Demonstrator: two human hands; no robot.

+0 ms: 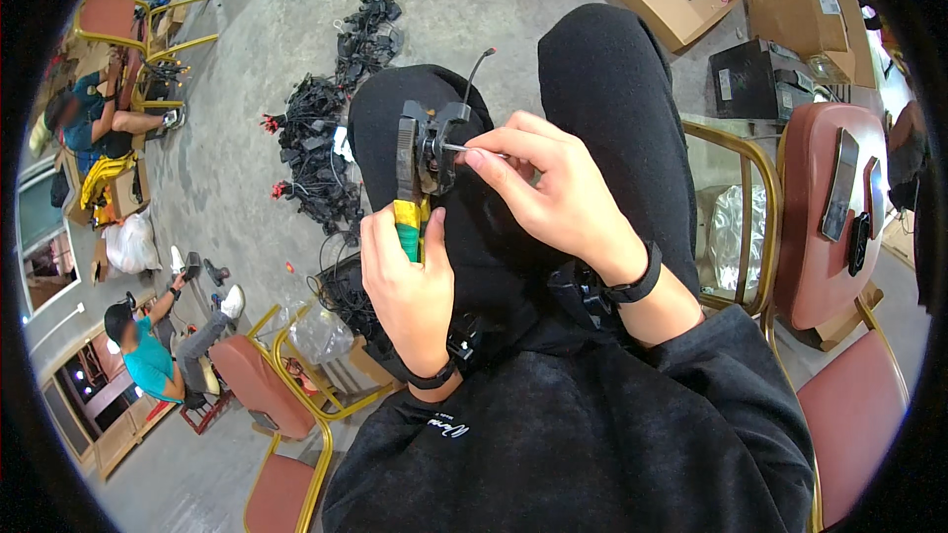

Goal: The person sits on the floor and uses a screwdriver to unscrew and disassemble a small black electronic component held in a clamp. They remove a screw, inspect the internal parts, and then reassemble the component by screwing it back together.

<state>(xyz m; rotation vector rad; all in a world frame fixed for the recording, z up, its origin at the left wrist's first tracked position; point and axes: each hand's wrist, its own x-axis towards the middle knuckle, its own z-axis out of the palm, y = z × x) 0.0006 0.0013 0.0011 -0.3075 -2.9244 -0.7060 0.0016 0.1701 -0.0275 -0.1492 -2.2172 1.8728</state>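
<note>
I have the left hand (403,286) gripping yellow-green handles (407,217), a black part (434,163) at their top, over the left knee (373,99); the right hand (548,183) pinches a thin rod (455,147) I'd keep straight.

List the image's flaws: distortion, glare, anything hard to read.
Head view: black corners, and the seated person at lower left looks tilted by the fisheye; head view: crinkled plastic at right glints; head view: the black part above the left hand blends into the dark trousers, obscuring its detail.
</note>
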